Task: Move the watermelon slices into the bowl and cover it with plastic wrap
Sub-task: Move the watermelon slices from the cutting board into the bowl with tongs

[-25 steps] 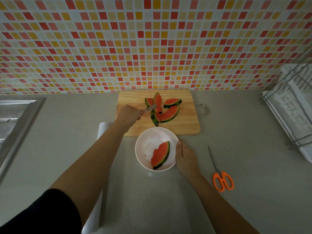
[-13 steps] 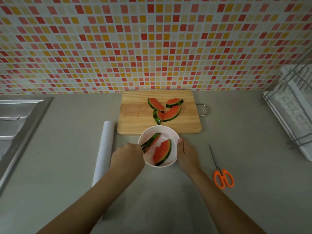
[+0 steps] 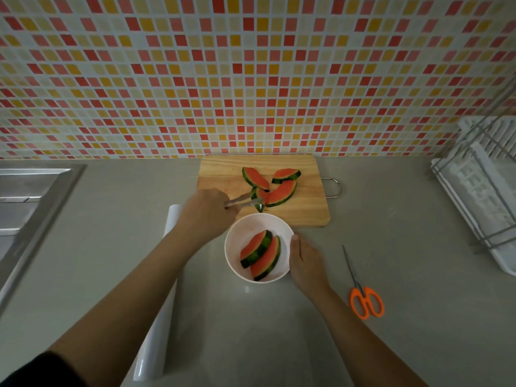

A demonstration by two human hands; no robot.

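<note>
Two bare forearms reach from the near edge of a grey counter point(image 3: 391, 219), the left one with a dark sleeve point(image 3: 42, 370) at its end. A roll of plastic wrap point(image 3: 152, 356) lies under the left forearm, its long axis running from the near edge toward the far wall. Orange-handled scissors point(image 3: 363, 294) lie to the right, blades pointing away. Near the counter's middle sits a white bowl point(image 3: 243, 230) with two watermelon slices, the left slice point(image 3: 255, 248) and right slice point(image 3: 266, 259), side by side. Both long axes run from near left to far right, red flesh up and dark rinds along their right sides. The right hand point(image 3: 305, 263) rests against the bowl's right rim, fingers loosely extended and thumb on the edge, not wrapped round it. The left hand point(image 3: 208, 212) is just left of the bowl's far rim, palm down, fingers curled round metal tongs point(image 3: 243, 201) that point right. Their tips are at a small slice point(image 3: 259, 199) near the near edge of a wooden cutting board point(image 3: 223, 174); whether they pinch it cannot be told. Three more slices lie on the board: a large slice point(image 3: 280, 194) angled near left to far right, a back-left slice point(image 3: 255, 177) angled far left to near right, and a back-right slice point(image 3: 286, 174) lying nearly crosswise. A steel sink point(image 3: 25, 196) is at the left edge and a white dish rack point(image 3: 480, 185) at the right, below a red and yellow tiled wall point(image 3: 251, 79).
</note>
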